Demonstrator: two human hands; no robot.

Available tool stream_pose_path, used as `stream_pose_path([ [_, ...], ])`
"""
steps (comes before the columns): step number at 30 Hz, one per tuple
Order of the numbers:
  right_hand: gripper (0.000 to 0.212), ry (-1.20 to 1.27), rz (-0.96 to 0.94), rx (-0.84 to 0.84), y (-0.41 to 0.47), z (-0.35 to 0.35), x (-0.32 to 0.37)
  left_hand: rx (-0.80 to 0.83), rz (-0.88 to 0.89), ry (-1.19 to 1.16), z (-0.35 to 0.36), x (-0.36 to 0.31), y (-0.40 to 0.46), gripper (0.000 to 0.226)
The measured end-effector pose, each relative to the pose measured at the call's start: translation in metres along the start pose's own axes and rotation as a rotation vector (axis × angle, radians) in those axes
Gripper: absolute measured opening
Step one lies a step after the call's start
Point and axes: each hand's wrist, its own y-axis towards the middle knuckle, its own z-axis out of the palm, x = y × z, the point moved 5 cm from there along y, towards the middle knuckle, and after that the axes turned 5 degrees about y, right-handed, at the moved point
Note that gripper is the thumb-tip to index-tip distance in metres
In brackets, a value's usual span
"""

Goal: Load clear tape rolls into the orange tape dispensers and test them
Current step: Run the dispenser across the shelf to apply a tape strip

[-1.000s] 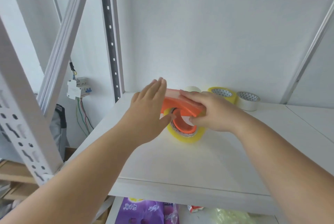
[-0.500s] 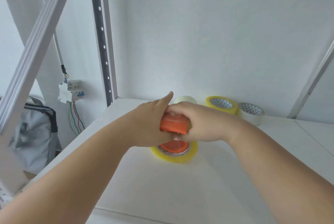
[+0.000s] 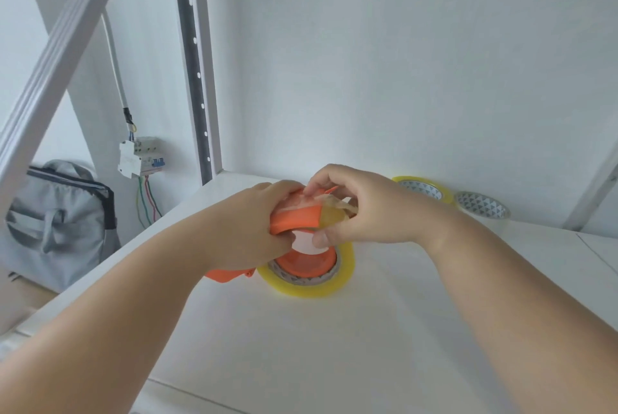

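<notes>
Gripping the dispenser (image 3: 296, 219) with our left hand (image 3: 249, 229), we had lifted its top off the roll (image 3: 314, 281) on the shelf (image 3: 334, 346) — half a second before it lay lower. Our right hand (image 3: 359, 213) pinched the tape end (image 3: 332, 216); threading had begun, we judged.

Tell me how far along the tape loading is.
Done: one roll sits on the orange dispenser hub. In hand: the left hand grips the dispenser while the right hand pulls the tape end over its front. Left: testing it. Two spare rolls wait by the wall; no second dispenser shows.
</notes>
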Motion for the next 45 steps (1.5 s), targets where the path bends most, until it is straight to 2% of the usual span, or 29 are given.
stream_pose_path([
  [3,0.025,0.136,-0.037,-0.063,-0.001,-0.013,-0.007,0.009,-0.025,-0.042,0.001,0.003,-0.002,0.051],
  [5,0.027,0.19,-0.043,-0.19,0.001,-0.027,-0.018,0.013,-0.043,-0.091,0.002,0.005,-0.003,0.052],
  [9,0.019,-0.025,-0.014,-0.371,0.012,-0.037,-0.049,0.006,-0.061,-0.104,0.001,0.006,-0.007,0.052],
  [15,0.039,-0.192,0.006,-0.359,0.027,-0.024,-0.072,-0.018,-0.085,-0.114,0.002,0.009,-0.011,0.052],
  [23,0.03,-0.262,0.104,-0.339,0.032,-0.018,-0.077,-0.019,-0.115,-0.237,0.004,0.014,-0.018,0.055],
  [37,0.035,-0.32,0.177,-0.396,-0.001,-0.021,-0.078,-0.124,-0.112,-0.16,0.002,0.012,-0.018,0.056],
  [45,0.035,-0.378,0.292,-0.433,-0.038,-0.042,-0.083,-0.097,-0.086,-0.137,0.001,-0.002,-0.013,0.054],
])
